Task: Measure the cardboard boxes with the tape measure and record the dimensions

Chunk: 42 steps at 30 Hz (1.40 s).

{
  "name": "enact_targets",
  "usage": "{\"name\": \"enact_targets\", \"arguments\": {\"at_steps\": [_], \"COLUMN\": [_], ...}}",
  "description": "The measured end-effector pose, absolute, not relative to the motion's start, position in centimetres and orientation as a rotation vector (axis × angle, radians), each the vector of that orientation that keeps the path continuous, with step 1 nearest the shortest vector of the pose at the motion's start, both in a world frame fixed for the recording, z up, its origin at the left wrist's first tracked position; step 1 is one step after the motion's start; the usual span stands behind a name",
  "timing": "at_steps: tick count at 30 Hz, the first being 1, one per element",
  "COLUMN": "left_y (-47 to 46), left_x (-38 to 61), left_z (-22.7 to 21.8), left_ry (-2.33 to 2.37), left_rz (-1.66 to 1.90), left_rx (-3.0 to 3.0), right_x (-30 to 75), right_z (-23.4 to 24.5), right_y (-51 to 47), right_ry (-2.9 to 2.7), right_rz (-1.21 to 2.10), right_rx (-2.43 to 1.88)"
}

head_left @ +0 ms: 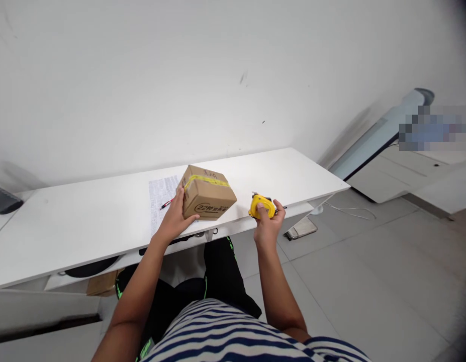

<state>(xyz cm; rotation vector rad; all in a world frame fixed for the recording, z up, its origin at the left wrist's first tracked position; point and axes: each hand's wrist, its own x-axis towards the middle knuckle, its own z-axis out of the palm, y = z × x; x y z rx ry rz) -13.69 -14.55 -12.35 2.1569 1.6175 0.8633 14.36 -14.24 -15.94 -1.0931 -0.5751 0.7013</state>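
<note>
A brown cardboard box (208,196) with yellow tape across its top and dark printing on its front is over the white desk. My left hand (176,216) grips its left side, thumb along the lower front edge. In my right hand (266,223) is a yellow tape measure (262,206), held right of the box near the desk's front edge, with the thumb on its face. The metal end of the tape shows at the top of its case. Left of the box, a printed paper sheet (157,193) lies on the desk with a red and black pen (166,204) on it.
The white desk (85,216) runs along a white wall. Under it are an open shelf, a dark round object (91,266) and another cardboard box (102,283). At right, a large pale panel (376,136) leans by a white cabinet (394,173), with a cable (349,208) on the floor.
</note>
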Motion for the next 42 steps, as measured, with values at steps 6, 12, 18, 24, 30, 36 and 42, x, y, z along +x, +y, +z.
{"name": "enact_targets", "arguments": {"at_steps": [6,12,18,24,30,36,42], "left_y": [-16.5,-17.4,-18.3,-18.1,-14.3,-6.8,-5.7], "left_x": [-10.7,-6.6,-8.6,-9.1,-11.1,-12.7,-10.2], "left_z": [-17.2,-15.2,-10.5,-7.7,-6.5,-7.5,-7.9], "left_ry": [1.571,1.846,1.133,1.049,1.138,1.389,1.367], "left_rz": [0.899,1.345,1.196,0.948,1.027,1.126,0.896], "left_rx": [1.999,1.941,1.629,1.654,1.591,1.446,1.543], "right_x": [12.9,11.5,11.1,11.7,16.6,21.5,20.9], "right_z": [-12.2,-7.8,-8.5,-9.5,-11.1,-13.1,-12.9], "right_y": [-10.6,-13.1,-17.6,-19.1,-17.1,-14.2,-13.2], "right_ry": [-0.786,-1.370,-1.769,-1.814,-1.717,-1.403,-1.453], "right_rz": [0.606,0.227,0.181,0.255,0.135,0.040,0.111], "right_rx": [-1.039,-0.895,-0.589,-0.548,-0.738,-0.985,-1.097]}}
